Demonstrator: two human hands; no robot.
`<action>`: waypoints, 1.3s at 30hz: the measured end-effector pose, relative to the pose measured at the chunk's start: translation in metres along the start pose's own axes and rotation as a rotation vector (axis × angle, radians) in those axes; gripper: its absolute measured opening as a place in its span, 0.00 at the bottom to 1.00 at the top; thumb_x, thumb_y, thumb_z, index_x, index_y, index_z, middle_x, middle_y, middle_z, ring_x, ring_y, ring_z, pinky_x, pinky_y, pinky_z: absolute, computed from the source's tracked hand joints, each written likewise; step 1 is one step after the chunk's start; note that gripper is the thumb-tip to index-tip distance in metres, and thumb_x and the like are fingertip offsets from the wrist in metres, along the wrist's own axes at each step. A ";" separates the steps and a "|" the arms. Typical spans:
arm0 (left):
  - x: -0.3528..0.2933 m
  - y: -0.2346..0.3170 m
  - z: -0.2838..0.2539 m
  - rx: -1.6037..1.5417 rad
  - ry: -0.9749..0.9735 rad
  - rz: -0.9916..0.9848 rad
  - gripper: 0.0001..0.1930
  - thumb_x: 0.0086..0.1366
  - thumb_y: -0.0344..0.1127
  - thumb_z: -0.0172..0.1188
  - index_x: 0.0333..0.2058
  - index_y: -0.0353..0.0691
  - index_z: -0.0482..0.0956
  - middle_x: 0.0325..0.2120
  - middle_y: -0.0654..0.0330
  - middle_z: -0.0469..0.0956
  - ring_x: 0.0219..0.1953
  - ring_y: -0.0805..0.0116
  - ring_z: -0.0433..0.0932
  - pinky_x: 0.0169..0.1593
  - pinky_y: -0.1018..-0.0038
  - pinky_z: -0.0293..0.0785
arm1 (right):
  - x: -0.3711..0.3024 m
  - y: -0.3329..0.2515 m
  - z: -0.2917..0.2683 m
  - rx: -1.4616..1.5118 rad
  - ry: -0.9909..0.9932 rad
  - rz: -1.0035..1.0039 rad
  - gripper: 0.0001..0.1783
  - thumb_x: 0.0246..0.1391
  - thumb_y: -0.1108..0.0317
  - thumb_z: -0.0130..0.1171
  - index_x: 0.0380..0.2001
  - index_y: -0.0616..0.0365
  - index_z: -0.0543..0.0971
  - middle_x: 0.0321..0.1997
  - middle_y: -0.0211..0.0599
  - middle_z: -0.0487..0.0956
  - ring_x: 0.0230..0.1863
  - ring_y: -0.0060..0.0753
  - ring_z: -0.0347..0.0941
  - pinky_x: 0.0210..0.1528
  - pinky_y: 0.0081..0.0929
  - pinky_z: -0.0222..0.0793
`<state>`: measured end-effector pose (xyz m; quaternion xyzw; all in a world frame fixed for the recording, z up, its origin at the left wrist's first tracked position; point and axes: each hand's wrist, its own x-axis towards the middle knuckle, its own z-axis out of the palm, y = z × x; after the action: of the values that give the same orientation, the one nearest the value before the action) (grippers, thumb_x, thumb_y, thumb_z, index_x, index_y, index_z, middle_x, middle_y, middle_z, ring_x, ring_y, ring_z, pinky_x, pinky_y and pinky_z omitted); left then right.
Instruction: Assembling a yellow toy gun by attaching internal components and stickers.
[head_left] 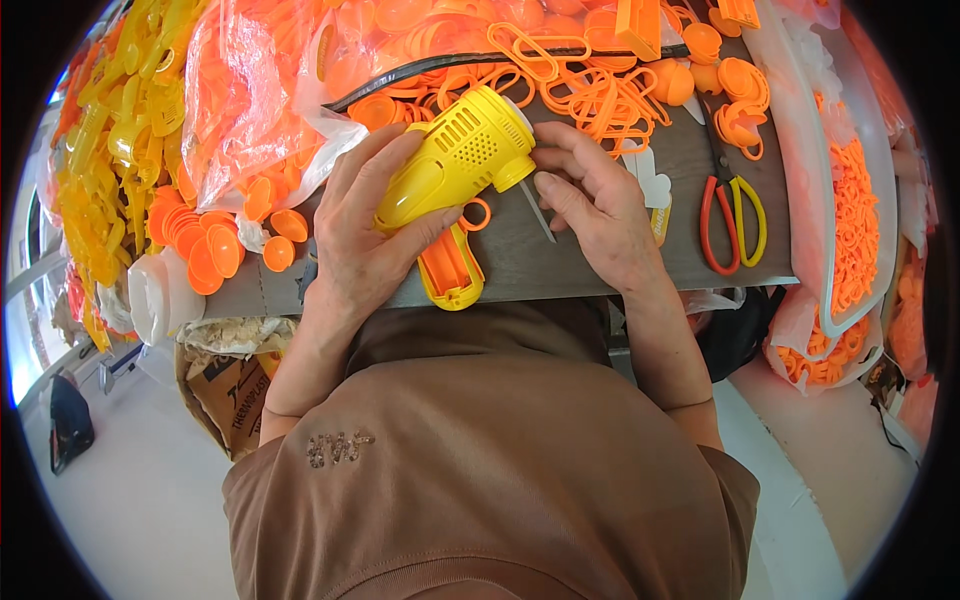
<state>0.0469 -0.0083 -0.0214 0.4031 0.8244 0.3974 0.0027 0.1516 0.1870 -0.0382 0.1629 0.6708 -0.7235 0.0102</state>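
Observation:
My left hand (365, 205) is closed around a yellow plastic toy appliance housing (455, 150) with slots, round holes and a short round spout. It is held tilted above the table's near edge. At the spout end is my right hand (598, 200), thumb and fingers curled but apart, fingertips close to the housing; whether they touch it I cannot tell. A thin grey metal strip (538, 212) slants between the spout and my right thumb. Below the housing sits an orange and yellow hollow part (452, 268), beside an orange ring (477, 214); whether it is joined to the housing is hidden.
Red-and-yellow-handled scissors (735, 225) lie on the dark table (620, 285) at right, near orange loops (610, 105). Orange scoops (215, 250) and a clear bag of orange parts (250, 110) are at left. Yellow parts (130, 130) hang farther left. A bin of orange pieces (852, 220) stands right.

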 end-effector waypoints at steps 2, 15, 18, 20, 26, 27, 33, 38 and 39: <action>0.002 0.001 0.000 0.016 -0.027 0.006 0.29 0.44 0.33 0.71 0.48 0.36 0.73 0.46 0.50 0.72 0.45 0.57 0.74 0.47 0.69 0.72 | 0.001 0.004 0.000 0.004 -0.006 -0.044 0.23 0.57 0.71 0.49 0.56 0.60 0.63 0.43 0.35 0.74 0.35 0.16 0.67 0.31 0.14 0.65; 0.000 -0.008 0.000 -0.060 -0.060 0.026 0.29 0.43 0.32 0.71 0.47 0.37 0.73 0.47 0.49 0.70 0.46 0.54 0.74 0.48 0.66 0.72 | 0.011 -0.011 0.016 0.231 0.011 0.091 0.31 0.51 0.71 0.56 0.57 0.65 0.58 0.32 0.35 0.74 0.14 0.12 0.60 0.12 0.10 0.54; -0.001 -0.006 -0.001 -0.051 -0.065 0.030 0.30 0.43 0.31 0.71 0.48 0.37 0.72 0.47 0.49 0.70 0.47 0.54 0.74 0.47 0.66 0.72 | 0.011 -0.011 0.021 0.214 0.037 0.081 0.33 0.50 0.72 0.57 0.58 0.64 0.57 0.32 0.36 0.74 0.14 0.11 0.59 0.11 0.10 0.53; 0.000 -0.006 -0.001 -0.022 -0.072 0.063 0.30 0.45 0.31 0.70 0.49 0.36 0.70 0.47 0.49 0.69 0.46 0.54 0.73 0.47 0.67 0.72 | 0.013 -0.009 0.023 0.240 0.060 0.072 0.33 0.50 0.74 0.56 0.58 0.63 0.56 0.32 0.36 0.74 0.14 0.11 0.58 0.10 0.10 0.51; 0.000 -0.007 -0.010 -0.485 -0.191 -0.173 0.34 0.46 0.34 0.71 0.51 0.33 0.66 0.47 0.53 0.69 0.47 0.64 0.71 0.49 0.70 0.69 | -0.004 -0.009 0.031 0.312 0.171 -0.097 0.35 0.46 0.80 0.56 0.59 0.62 0.56 0.35 0.38 0.75 0.14 0.11 0.57 0.10 0.11 0.47; 0.000 -0.004 -0.012 -0.483 -0.181 -0.174 0.34 0.46 0.34 0.71 0.51 0.33 0.66 0.47 0.53 0.69 0.47 0.64 0.71 0.49 0.70 0.69 | -0.012 -0.020 0.030 0.341 0.136 -0.087 0.39 0.44 0.83 0.55 0.60 0.61 0.54 0.39 0.40 0.74 0.20 0.13 0.65 0.16 0.09 0.54; 0.014 0.017 -0.043 -0.628 -0.581 -0.238 0.42 0.34 0.38 0.76 0.50 0.31 0.67 0.42 0.55 0.74 0.46 0.69 0.73 0.50 0.73 0.69 | -0.052 -0.040 0.026 0.196 -0.034 -0.267 0.43 0.45 0.85 0.57 0.62 0.58 0.49 0.45 0.43 0.71 0.40 0.29 0.74 0.39 0.20 0.72; 0.006 0.035 -0.049 -0.456 -0.515 -0.091 0.34 0.37 0.39 0.73 0.43 0.32 0.69 0.32 0.55 0.78 0.33 0.62 0.79 0.37 0.72 0.74 | -0.057 -0.038 0.012 0.025 -0.208 -0.431 0.44 0.46 0.84 0.59 0.63 0.60 0.47 0.49 0.50 0.70 0.46 0.35 0.73 0.43 0.25 0.73; 0.004 0.037 -0.049 -0.413 -0.467 -0.014 0.32 0.37 0.38 0.73 0.41 0.32 0.69 0.31 0.54 0.77 0.31 0.60 0.79 0.34 0.71 0.74 | -0.056 -0.034 0.011 0.006 -0.195 -0.467 0.44 0.46 0.84 0.59 0.63 0.60 0.47 0.50 0.51 0.70 0.48 0.35 0.72 0.42 0.25 0.73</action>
<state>0.0527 -0.0243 0.0375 0.4687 0.7059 0.4532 0.2768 0.1940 0.1681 0.0096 -0.0671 0.6838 -0.7206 -0.0928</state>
